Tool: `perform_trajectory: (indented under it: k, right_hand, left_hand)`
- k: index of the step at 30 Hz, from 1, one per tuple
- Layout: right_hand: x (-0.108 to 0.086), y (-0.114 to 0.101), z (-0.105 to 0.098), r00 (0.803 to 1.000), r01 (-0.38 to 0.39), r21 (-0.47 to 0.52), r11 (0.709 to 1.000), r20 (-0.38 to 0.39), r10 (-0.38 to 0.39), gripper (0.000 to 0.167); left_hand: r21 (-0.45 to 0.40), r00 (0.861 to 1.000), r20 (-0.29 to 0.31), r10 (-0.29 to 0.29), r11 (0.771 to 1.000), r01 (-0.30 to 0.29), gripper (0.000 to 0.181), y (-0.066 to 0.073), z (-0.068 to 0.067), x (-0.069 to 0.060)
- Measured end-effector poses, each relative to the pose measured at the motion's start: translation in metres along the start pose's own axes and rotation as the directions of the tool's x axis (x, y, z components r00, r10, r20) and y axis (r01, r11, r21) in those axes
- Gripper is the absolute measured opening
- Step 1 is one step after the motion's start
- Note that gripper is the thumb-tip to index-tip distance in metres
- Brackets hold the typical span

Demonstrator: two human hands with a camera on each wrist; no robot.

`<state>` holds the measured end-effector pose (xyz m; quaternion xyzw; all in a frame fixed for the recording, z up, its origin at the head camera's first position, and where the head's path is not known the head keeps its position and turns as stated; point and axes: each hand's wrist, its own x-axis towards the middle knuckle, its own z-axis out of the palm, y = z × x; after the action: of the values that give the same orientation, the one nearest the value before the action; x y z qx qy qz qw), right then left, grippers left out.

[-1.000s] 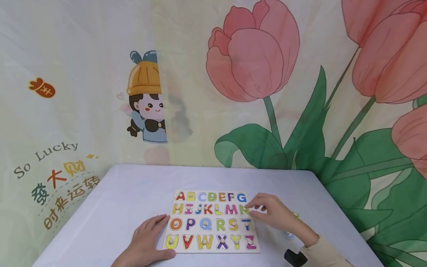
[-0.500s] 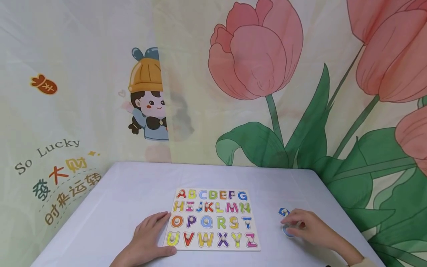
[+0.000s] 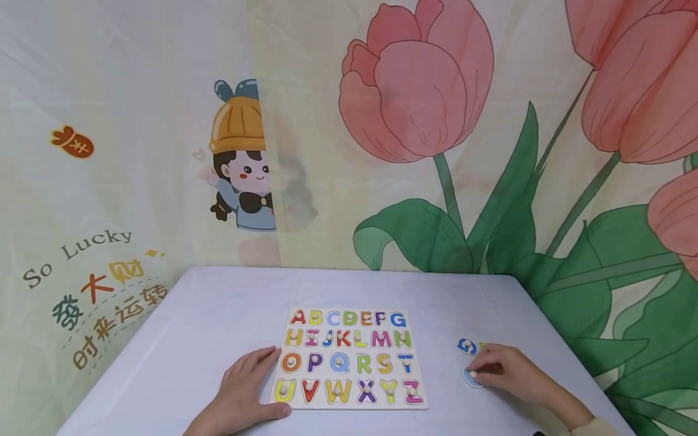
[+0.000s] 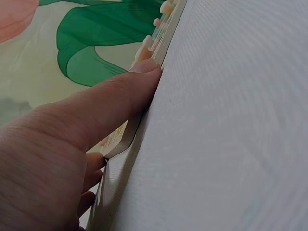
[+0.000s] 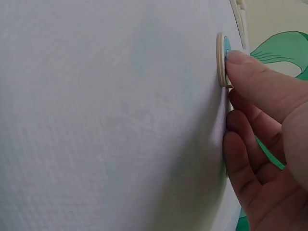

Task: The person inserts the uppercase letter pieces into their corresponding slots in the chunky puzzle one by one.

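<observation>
A wooden alphabet puzzle board (image 3: 349, 383) with colorful knobbed letters lies on the table in the head view. My left hand (image 3: 240, 387) rests at its near left corner, fingers along the left side and thumb against the front edge; the left wrist view shows the thumb (image 4: 115, 101) straight on that edge. To the right of the board, my right hand (image 3: 509, 372) pinches a light blue puzzle piece (image 3: 470, 381) by its pale knob. In the right wrist view the thumb touches that piece, seen edge-on. Its letter is partly hidden by the fingers.
A blue letter piece (image 3: 466, 346) lies just beyond my right hand. Beside it, a green piece (image 3: 482, 346) is mostly hidden by the hand. The white-covered table (image 3: 229, 303) ends at a backdrop printed with tulips (image 3: 420, 97).
My right hand has moved from the board's right side, near the N, to the loose pieces on the right and now pinches the light blue one. My left hand stays at the board.
</observation>
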<state>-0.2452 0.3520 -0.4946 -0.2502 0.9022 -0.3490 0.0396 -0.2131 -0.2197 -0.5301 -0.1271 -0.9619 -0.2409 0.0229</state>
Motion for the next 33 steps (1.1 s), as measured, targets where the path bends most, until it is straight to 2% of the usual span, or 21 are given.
perform_trajectory:
  k: [4, 10, 13, 19, 22, 25, 33]
  right_hand:
    - [0.000, -0.002, 0.000, 1.000, -0.004, 0.009, 1.000, -0.010, 0.004, 0.011]
    - [0.005, -0.013, 0.006, 0.998, 0.045, -0.017, 0.999, -0.052, -0.046, 0.010]
    - [0.015, -0.024, 0.011, 0.998, 0.020, -0.039, 0.999, -0.066, -0.023, 0.010]
    - [0.044, -0.051, 0.027, 0.988, -0.108, -0.074, 0.991, -0.121, 0.099, 0.011]
    - [0.063, -0.063, 0.037, 0.980, -0.144, -0.081, 0.986, -0.152, 0.130, 0.011]
    - [0.082, -0.076, 0.047, 0.981, -0.128, -0.084, 0.988, -0.157, 0.113, 0.009]
    - [0.130, -0.105, 0.076, 0.990, -0.026, -0.083, 0.996, -0.143, 0.014, 0.011]
  left_hand:
    - [0.000, 1.000, 0.007, -0.010, 1.000, 0.010, 0.120, 0.000, 0.001, 0.000]
    - [-0.002, 1.000, 0.012, -0.012, 1.000, 0.012, 0.120, -0.001, 0.002, 0.000]
    - [-0.008, 1.000, 0.007, -0.011, 1.000, 0.011, 0.120, -0.001, 0.002, 0.000]
    - [-0.018, 1.000, 0.004, -0.008, 1.000, 0.008, 0.120, 0.001, 0.000, 0.000]
    - [-0.017, 1.000, -0.003, -0.002, 1.000, 0.002, 0.120, 0.001, 0.000, 0.000]
    - [-0.022, 1.000, -0.005, -0.003, 1.000, 0.003, 0.120, 0.002, 0.000, 0.000]
    - [-0.014, 1.000, 0.010, -0.019, 1.000, 0.019, 0.120, 0.001, 0.001, 0.001]
